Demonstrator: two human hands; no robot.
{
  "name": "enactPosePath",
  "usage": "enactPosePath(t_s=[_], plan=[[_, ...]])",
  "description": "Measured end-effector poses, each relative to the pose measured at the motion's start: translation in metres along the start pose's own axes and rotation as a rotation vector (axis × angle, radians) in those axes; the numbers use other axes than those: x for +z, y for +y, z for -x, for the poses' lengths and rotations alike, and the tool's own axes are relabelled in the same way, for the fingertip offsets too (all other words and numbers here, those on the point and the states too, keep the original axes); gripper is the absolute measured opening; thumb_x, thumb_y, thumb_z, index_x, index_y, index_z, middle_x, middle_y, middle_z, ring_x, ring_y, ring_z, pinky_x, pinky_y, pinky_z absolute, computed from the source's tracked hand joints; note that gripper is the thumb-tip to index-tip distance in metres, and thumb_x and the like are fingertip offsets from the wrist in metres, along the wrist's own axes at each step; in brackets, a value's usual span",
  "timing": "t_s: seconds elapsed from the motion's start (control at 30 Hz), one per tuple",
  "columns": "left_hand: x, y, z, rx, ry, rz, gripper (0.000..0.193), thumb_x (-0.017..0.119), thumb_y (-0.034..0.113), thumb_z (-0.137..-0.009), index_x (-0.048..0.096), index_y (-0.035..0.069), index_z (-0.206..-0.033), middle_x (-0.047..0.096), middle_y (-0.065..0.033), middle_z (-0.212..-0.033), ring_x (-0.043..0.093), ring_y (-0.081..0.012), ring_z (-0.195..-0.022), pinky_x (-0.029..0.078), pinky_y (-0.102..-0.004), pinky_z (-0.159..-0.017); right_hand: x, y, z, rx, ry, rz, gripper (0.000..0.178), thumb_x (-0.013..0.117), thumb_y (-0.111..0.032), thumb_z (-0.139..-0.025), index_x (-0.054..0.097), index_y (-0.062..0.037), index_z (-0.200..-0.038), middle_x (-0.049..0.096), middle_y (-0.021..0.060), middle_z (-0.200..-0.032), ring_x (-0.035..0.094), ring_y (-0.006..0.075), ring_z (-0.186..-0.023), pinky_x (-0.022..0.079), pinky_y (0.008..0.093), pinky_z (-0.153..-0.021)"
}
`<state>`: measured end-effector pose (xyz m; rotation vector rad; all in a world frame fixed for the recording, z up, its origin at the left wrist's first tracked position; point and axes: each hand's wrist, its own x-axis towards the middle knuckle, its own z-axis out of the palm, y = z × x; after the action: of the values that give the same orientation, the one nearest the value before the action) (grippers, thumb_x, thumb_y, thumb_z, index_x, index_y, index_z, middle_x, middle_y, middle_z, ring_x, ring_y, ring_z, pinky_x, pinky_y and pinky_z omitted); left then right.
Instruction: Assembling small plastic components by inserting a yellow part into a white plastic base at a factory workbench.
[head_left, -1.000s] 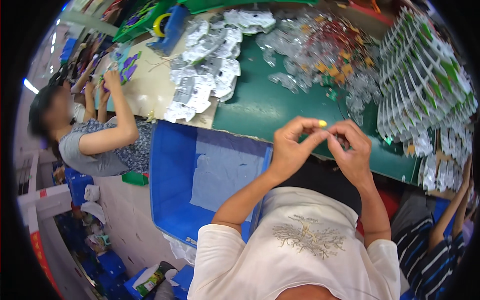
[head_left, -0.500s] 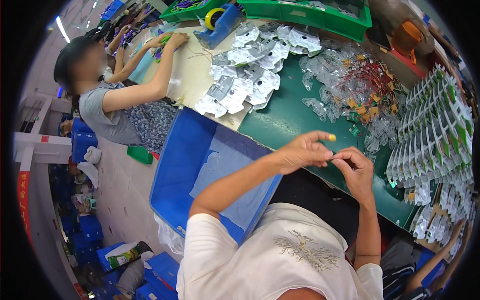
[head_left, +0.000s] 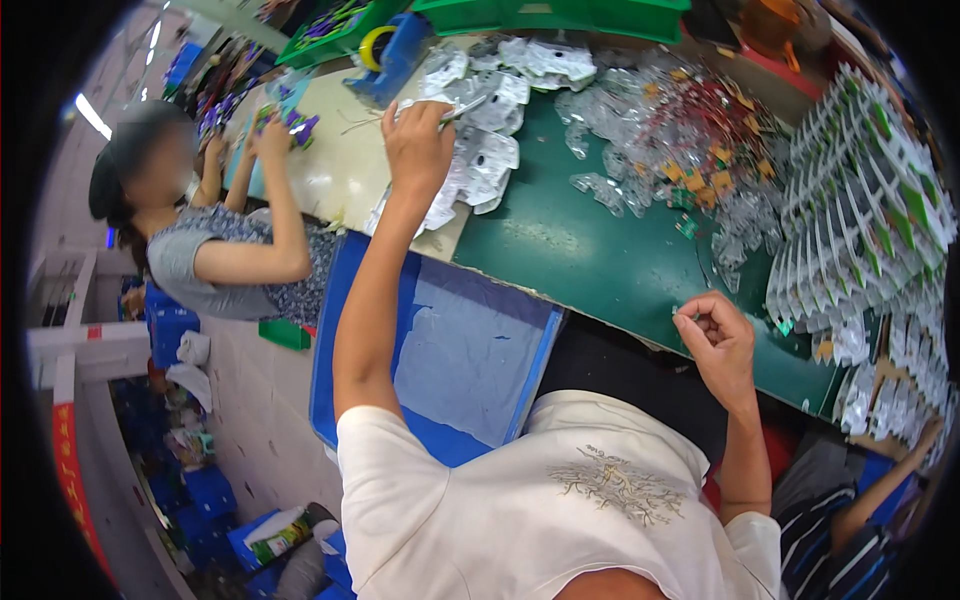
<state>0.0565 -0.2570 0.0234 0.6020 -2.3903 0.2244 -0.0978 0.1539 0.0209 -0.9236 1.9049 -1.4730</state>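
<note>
Over the front edge of the green tabletop (head_left: 570,250), with the right hand (head_left: 712,335), presses thumb and forefinger together, other fingers curled in, at a tiny greenish speck (head_left: 676,311); cannot tell held from merely touched. Probably held low and close to the body for fine fingertip work. Left of the lap, beside the table edge, has a blue bin (head_left: 532,378), likely set there for easy reach. Farther out, with the left hand (head_left: 418,150), arm stretched, reaches to the pile of grey-white shells (head_left: 490,160), fingers about one shell's edge; cannot tell whether gripped. Rightward, heaped seemingly by kind for quick picking: clear plastic pieces (head_left: 600,190), red wires (head_left: 705,125). Far right, ranked in slanting rows, perhaps to save room: white-and-green parts (head_left: 860,200). Beyond, set back, probably out of the way: blue tape dispenser (head_left: 398,65), green tray (head_left: 560,15).
</note>
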Motion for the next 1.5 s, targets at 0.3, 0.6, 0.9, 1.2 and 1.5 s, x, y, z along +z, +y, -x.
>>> enactPosePath(t_s=[0.3, 0.6, 0.9, 1.2, 1.5], plan=[[-0.054, 0.197, 0.104, 0.371, -0.203, 0.507, 0.029, 0.063, 0.006, -0.079, 0.065, 0.001, -0.107, 0.063, -0.0099, -0.099, 0.06, -0.0255, -0.086, 0.048, -0.0392, -0.081, -0.015, -0.009, -0.003, -0.029, 0.023, 0.16, 0.007, 0.068, -0.004, -0.091, 0.064, 0.0003, -0.093, 0.057, 0.0008, -0.081, 0.046, 0.0051, -0.061, 0.036, 0.0221, -0.054], [-0.032, 0.213, 0.134, 0.207, -0.309, 0.6, 0.044, 0.084, 0.019, -0.066, 0.065, 0.006, -0.104, 0.061, -0.0105, -0.118, 0.056, -0.0328, -0.115, 0.044, -0.0468, -0.097, 0.026, 0.009, -0.028, -0.461, -0.05, 0.576, 0.009, 0.067, -0.004, -0.084, 0.058, -0.0026, -0.087, 0.057, 0.011, -0.088, 0.065, 0.0283, -0.072, 0.051, 0.0415, -0.058], [-0.015, 0.176, 0.097, 0.118, -0.254, 0.957, 0.023, 0.076, 0.01, -0.081, 0.068, 0.001, -0.1, 0.071, -0.0159, -0.103, 0.067, -0.0347, -0.097, 0.052, -0.0421, -0.086, 0.035, 0.017, -0.034, -0.485, -0.244, 0.827, 0.01, 0.063, 0.0, -0.079, 0.056, -0.0006, -0.086, 0.055, 0.0121, -0.089, 0.066, 0.0299, -0.074, 0.052, 0.0432, -0.06], [0.043, 0.138, 0.045, -0.05, -0.19, 0.751, 0.031, 0.071, 0.0, -0.085, 0.067, 0.003, -0.115, 0.069, -0.0139, -0.104, 0.068, -0.0293, -0.089, 0.053, -0.0356, -0.078, 0.032, 0.014, -0.026, -0.453, -0.21, 0.798, 0.024, 0.063, 0.005, -0.077, 0.063, 0.0004, -0.1, 0.058, 0.0116, -0.096, 0.067, 0.0297, -0.077, 0.053, 0.0428, -0.061], [0.005, 0.132, 0.089, 0.099, -0.184, 0.682, 0.025, 0.063, -0.004, -0.088, 0.068, 0.006, -0.11, 0.068, -0.0112, -0.099, 0.065, -0.0283, -0.086, 0.047, -0.0382, -0.076, 0.026, 0.019, -0.021, -0.442, -0.228, 0.781, 0.03, 0.064, 0.006, -0.076, 0.065, -0.002, -0.104, 0.063, 0.0103, -0.102, 0.069, 0.0299, -0.082, 0.054, 0.0406, -0.063]])
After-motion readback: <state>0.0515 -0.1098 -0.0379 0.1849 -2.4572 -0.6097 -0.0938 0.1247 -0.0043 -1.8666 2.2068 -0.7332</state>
